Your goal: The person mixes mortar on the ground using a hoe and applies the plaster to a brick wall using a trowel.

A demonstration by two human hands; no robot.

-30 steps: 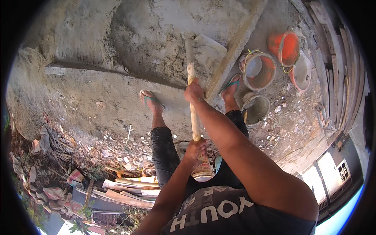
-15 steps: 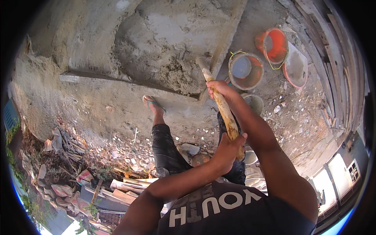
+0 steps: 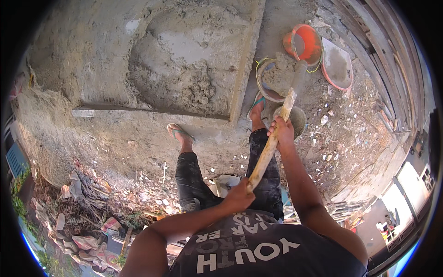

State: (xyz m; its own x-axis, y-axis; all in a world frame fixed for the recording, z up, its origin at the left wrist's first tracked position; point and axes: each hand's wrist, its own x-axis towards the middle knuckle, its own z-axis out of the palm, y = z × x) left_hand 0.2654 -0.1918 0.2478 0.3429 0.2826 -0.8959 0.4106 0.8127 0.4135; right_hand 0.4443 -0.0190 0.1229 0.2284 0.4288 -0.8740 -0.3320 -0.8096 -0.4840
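Note:
A shovel with a long, crooked wooden handle [image 3: 267, 154] slants up to the right across my legs. My left hand [image 3: 238, 197] is wrapped round its lower end, and my right hand [image 3: 282, 132] grips it farther up. The grey metal neck [image 3: 299, 76] reaches the mouth of a bucket [image 3: 271, 94] with a yellow-green handle. Wet grey mortar [image 3: 280, 74] lies at that mouth and hides the blade. To the left, a mound of mortar [image 3: 197, 87] sits inside a shallow bordered bed [image 3: 243, 69].
Behind that bucket stands an orange bucket [image 3: 302, 39], with a red-rimmed tub [image 3: 339, 64] beside it. A grey bucket [image 3: 295, 121] is close to my right foot [image 3: 257, 108]. Long boards [image 3: 387, 55] line the right side. Rubble and sacks [image 3: 85, 242] lie at lower left.
The shovel has swung right, from the mortar mound to the bucket, where mortar now shows at the mouth. Both hands have kept hold; my left hand has moved left.

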